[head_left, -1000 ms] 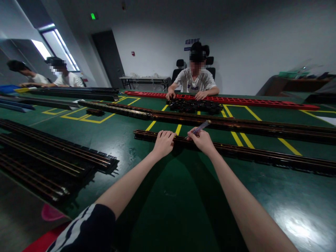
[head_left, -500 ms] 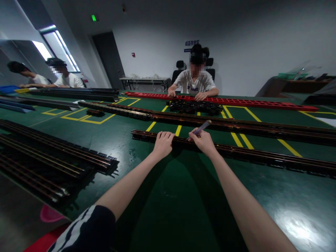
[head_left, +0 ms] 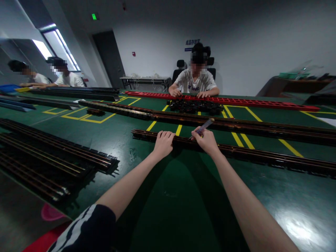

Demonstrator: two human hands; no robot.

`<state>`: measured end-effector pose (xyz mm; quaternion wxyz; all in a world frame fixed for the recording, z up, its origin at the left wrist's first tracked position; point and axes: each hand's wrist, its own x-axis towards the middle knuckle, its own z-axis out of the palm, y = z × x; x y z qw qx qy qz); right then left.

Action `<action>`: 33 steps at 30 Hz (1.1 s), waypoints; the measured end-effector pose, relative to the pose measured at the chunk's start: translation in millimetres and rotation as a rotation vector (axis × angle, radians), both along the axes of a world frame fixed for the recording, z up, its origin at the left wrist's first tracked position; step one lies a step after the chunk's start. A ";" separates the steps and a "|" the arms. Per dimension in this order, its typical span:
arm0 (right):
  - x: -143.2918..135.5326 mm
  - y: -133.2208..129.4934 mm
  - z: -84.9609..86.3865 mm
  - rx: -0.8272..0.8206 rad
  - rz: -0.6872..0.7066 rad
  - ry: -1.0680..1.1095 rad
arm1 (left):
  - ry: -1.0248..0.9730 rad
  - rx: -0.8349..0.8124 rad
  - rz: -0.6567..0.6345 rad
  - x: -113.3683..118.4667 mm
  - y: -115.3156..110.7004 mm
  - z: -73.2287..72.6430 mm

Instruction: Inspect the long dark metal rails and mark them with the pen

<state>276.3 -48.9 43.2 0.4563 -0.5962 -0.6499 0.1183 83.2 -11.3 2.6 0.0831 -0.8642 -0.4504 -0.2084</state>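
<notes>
A long black rail with copper-coloured strips (head_left: pixel 252 154) lies across the green table (head_left: pixel 168 196) in front of me. Near its left end, my left hand (head_left: pixel 163 143) is closed over the rail, fingers together on its far edge. My right hand (head_left: pixel 206 139) pinches a pen-like tool (head_left: pixel 205 126), slanted with its lower tip at the rail and its upper end pointing up and right. The tip itself is too small to make out clearly.
Beyond lies another long rail (head_left: pixel 236 126), then a heap of black parts (head_left: pixel 195 106) and a red slotted strip (head_left: pixel 262 102). A person (head_left: pixel 195 82) sits opposite, hands on the strip. More rails (head_left: pixel 52 150) lie left. Two people sit far left.
My right hand and the pen-like tool have shifted slightly right along the rail. My left hand has stayed in place. The hands of the person opposite have moved a little.
</notes>
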 end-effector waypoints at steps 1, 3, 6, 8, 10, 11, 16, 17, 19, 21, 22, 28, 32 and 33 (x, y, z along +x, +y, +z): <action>-0.2 -0.3 -0.1 0.002 0.005 0.005 | 0.000 -0.002 -0.001 -0.1 0.1 0.0; -1.0 -0.8 -0.3 -0.006 0.012 0.011 | -0.001 -0.001 -0.001 -0.1 0.0 0.0; -2.3 -1.6 -0.3 -0.030 0.023 0.012 | 0.002 0.002 0.006 0.4 -0.4 0.0; -2.7 -2.1 0.0 -0.032 0.029 0.016 | 0.003 0.004 0.010 0.7 -0.5 -0.2; -2.8 -2.6 0.5 -0.030 0.032 0.027 | 0.002 0.008 0.011 0.9 -0.5 -0.5; -2.9 -2.8 0.8 -0.033 0.032 0.033 | 0.002 0.007 0.009 1.0 -0.5 -0.7; -5.1 -3.7 1.8 -0.070 0.054 0.064 | -0.006 0.016 0.023 0.5 -0.4 -0.2; -5.9 -3.6 1.8 -0.075 0.062 0.068 | -0.009 0.021 0.031 0.3 -0.5 0.2; -7.4 -3.1 1.5 -0.079 0.073 0.071 | -0.012 0.022 0.044 0.1 -1.0 1.2; -8.7 -2.2 0.7 -0.073 0.077 0.073 | -0.013 0.014 0.056 0.0 -1.4 2.3; -9.1 -1.8 0.2 -0.068 0.078 0.073 | -0.012 0.010 0.059 -0.1 -1.5 2.8; -9.3 -0.1 -2.3 -0.069 0.066 0.071 | -0.043 -0.006 0.039 -1.0 -0.1 3.9; -8.6 0.3 -2.7 -0.057 0.076 0.067 | -0.066 -0.020 -0.001 -0.9 0.4 4.0; -8.4 0.4 -2.7 -0.055 0.080 0.068 | -0.066 -0.030 -0.021 -0.8 0.2 4.1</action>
